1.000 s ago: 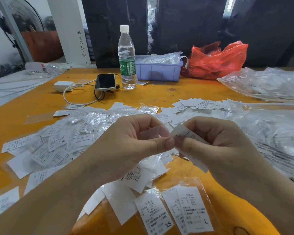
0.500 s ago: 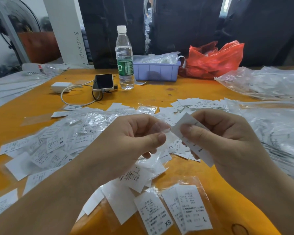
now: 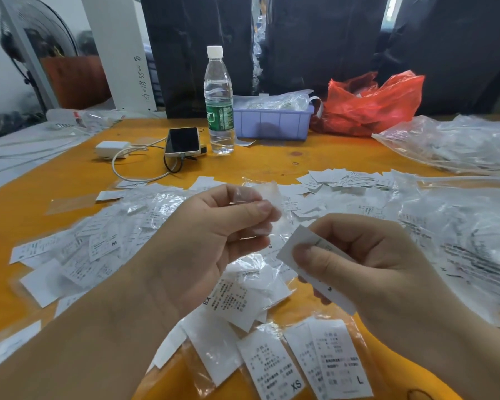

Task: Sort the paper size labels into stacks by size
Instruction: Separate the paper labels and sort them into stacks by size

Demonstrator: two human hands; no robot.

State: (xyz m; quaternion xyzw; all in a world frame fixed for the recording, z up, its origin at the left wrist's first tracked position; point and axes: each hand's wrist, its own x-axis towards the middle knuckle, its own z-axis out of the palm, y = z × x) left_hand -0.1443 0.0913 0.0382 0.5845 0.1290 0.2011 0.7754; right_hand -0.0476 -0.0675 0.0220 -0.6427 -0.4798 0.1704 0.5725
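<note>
My right hand point(image 3: 367, 261) pinches a white paper size label point(image 3: 293, 249) marked M between thumb and fingers. My left hand point(image 3: 214, 235) is up and to the left of it, pinching a small clear plastic sleeve point(image 3: 267, 194). Near the front edge lie an XS label point(image 3: 272, 368) and an L label point(image 3: 337, 359) side by side. A big loose heap of labels and sleeves point(image 3: 98, 246) covers the orange table point(image 3: 41, 183) to the left. Another small pile of labels point(image 3: 344, 177) lies further back on the right.
A water bottle point(image 3: 219, 102), a phone point(image 3: 183, 141) with a charger and cable point(image 3: 111, 147), a purple tray point(image 3: 272, 122) and a red plastic bag point(image 3: 370, 105) stand at the back. Clear plastic bags point(image 3: 459, 145) fill the right side. A fan point(image 3: 38, 39) stands far left.
My hands have come apart: the label slid out of the clear sleeve. My right hand dropped lower with the label, my left hand stayed up holding the empty sleeve.
</note>
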